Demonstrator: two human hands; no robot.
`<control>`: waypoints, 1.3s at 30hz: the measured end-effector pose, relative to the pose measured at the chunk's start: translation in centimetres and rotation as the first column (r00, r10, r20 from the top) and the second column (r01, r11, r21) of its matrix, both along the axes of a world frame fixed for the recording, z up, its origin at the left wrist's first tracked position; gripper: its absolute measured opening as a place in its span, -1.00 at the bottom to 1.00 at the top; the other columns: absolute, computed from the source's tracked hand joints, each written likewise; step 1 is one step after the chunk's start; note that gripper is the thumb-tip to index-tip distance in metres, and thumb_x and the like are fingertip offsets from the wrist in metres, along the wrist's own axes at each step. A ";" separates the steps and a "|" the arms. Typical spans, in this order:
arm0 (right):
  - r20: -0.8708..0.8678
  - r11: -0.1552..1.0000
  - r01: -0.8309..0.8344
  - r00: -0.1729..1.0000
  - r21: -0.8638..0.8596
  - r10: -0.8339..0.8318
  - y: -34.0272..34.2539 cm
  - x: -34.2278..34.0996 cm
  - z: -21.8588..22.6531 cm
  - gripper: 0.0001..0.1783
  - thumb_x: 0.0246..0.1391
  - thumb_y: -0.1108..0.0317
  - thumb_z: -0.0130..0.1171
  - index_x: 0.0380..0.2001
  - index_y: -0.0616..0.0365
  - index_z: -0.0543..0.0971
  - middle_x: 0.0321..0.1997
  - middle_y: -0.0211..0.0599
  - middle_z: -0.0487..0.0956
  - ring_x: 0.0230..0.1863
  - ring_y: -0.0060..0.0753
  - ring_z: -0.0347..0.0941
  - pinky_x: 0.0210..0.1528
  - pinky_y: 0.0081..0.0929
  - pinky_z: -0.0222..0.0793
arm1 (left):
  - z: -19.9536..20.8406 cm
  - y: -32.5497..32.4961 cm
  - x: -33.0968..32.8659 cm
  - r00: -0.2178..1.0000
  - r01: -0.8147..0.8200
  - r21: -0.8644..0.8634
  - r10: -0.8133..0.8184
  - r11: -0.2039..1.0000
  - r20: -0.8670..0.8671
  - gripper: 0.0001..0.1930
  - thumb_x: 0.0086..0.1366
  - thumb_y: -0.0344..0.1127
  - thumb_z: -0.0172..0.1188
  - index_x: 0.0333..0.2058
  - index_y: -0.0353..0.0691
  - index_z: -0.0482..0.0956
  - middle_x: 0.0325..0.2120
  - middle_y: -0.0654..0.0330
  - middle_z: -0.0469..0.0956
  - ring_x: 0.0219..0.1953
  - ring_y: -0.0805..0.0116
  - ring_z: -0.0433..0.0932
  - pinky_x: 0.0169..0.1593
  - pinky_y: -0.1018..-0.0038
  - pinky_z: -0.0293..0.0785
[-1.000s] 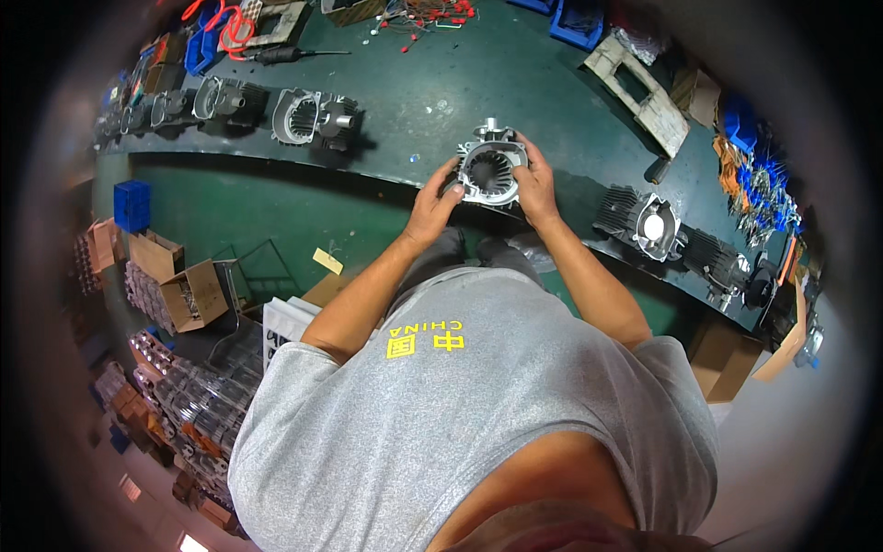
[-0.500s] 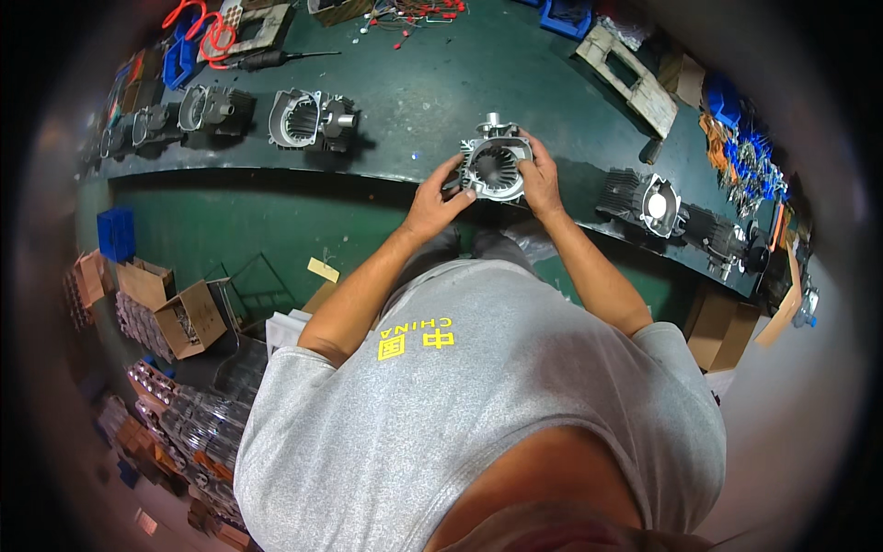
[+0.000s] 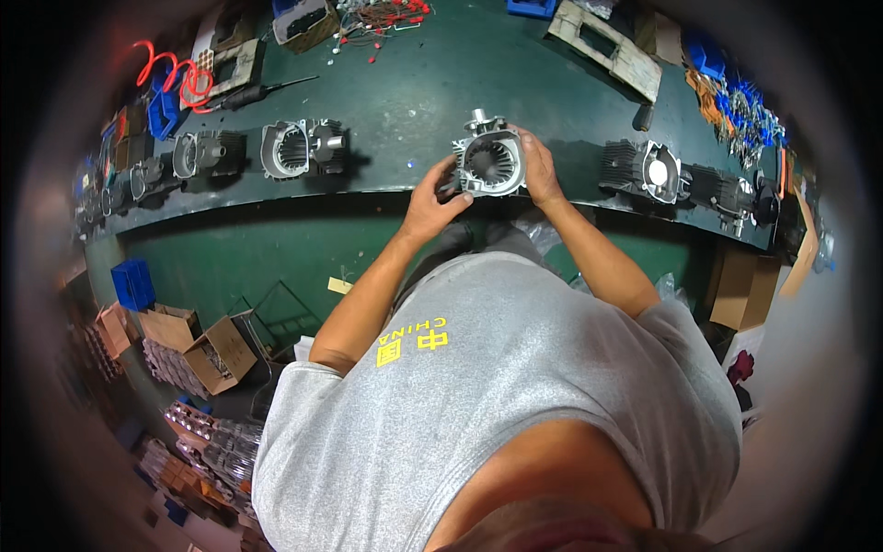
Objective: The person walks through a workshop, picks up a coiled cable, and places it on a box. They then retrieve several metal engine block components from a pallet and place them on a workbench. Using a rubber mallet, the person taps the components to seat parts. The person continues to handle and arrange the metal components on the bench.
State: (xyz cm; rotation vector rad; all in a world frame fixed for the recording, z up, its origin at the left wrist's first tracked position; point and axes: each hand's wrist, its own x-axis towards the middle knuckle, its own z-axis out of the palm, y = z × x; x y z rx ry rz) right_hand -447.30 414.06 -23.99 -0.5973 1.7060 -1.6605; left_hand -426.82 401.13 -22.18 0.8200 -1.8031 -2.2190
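Between my two hands is a silver-grey cast metal motor housing, its round, ribbed opening facing up and a short shaft stub at its far end. It is at the front edge of the bench; whether it rests there or is lifted I cannot tell. My left hand grips the near left side, thumb at the lower rim and fingers partly hidden behind. Along the right side lies my right hand, closed against the wall with its fingers mostly out of sight. To the left stands a similar housing; another finned housing sits to the right.
The green bench carries more housings at both ends. Toward the back are a screwdriver-like tool, a red coiled hose, red-tipped wires, a worn frame and blue-orange wires. Cardboard boxes stand below left.
The view has tilted and turned slightly. My right thumb has moved off the housing's near rim to its far right side. Both hands still hold the housing.
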 end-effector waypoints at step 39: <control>-0.002 0.992 -0.031 0.999 0.118 0.032 0.4 -0.1 -0.4 -0.59 0.40 0.27 0.03 0.15 0.32 0.51 0.00 -0.32 0.60 -0.02 -0.56 0.48 0.07 -0.55 0.39 | -0.2 -28.1 13.3 0.752 -0.181 -0.763 0.588 0.620 0.299 -0.27 0.24 0.01 0.27 0.25 -0.37 0.37 0.16 -0.19 0.49 0.20 -0.15 0.47 0.24 0.14 0.37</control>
